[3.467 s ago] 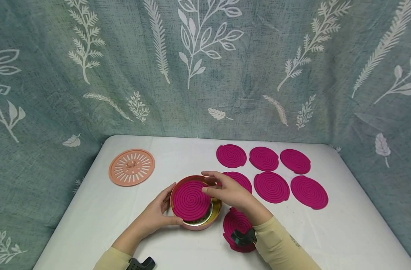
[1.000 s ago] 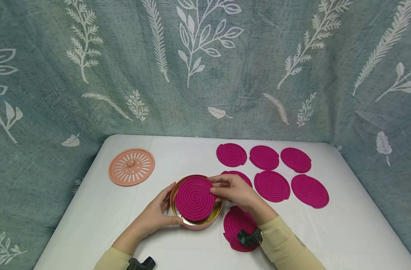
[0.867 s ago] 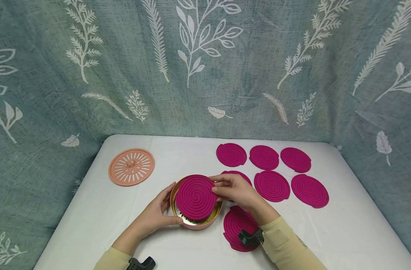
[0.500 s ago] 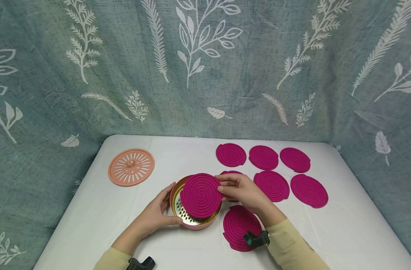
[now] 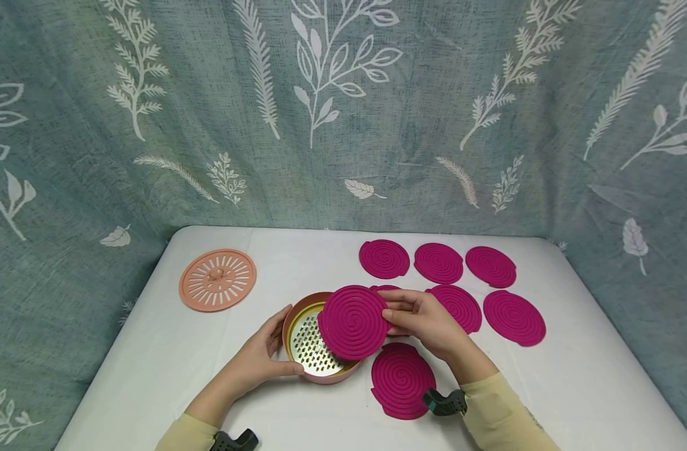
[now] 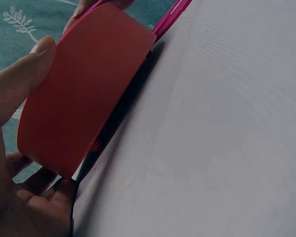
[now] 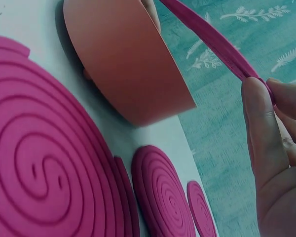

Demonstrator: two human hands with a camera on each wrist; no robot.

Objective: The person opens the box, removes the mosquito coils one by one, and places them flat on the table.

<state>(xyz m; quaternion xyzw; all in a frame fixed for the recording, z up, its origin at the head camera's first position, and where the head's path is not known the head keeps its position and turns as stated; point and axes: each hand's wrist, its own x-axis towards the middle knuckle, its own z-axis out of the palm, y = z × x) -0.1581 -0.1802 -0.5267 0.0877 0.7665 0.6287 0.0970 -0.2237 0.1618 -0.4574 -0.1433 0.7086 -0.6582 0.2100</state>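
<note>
My left hand (image 5: 264, 356) grips the round, shallow tin (image 5: 323, 379) at its left side, thumb at the near rim. A perforated silver plate (image 5: 306, 347) shows inside its gold-coloured wall. In the left wrist view, the tin's salmon-pink side (image 6: 84, 89) sits between thumb and fingers. With thumb and fingertips, my right hand (image 5: 424, 321) pinches the right edge of a magenta mosquito coil (image 5: 351, 322). This coil is raised over the tin's right part and hides some of the plate. Seen edge-on in the right wrist view, the held coil (image 7: 212, 37) stands above the tin (image 7: 128, 59).
Several more magenta mosquito coils lie flat to the right, one (image 5: 402, 382) below my right wrist and another (image 5: 514, 317) farther out. A slotted peach lid (image 5: 217, 302) lies at the back left. Leaf-patterned cloth (image 5: 298, 188) hangs behind the white table (image 5: 298, 426).
My right hand has moved right, carrying the mosquito coil from over the tin's middle toward its right rim. More of the perforated plate now shows. The left hand and tin have stayed put.
</note>
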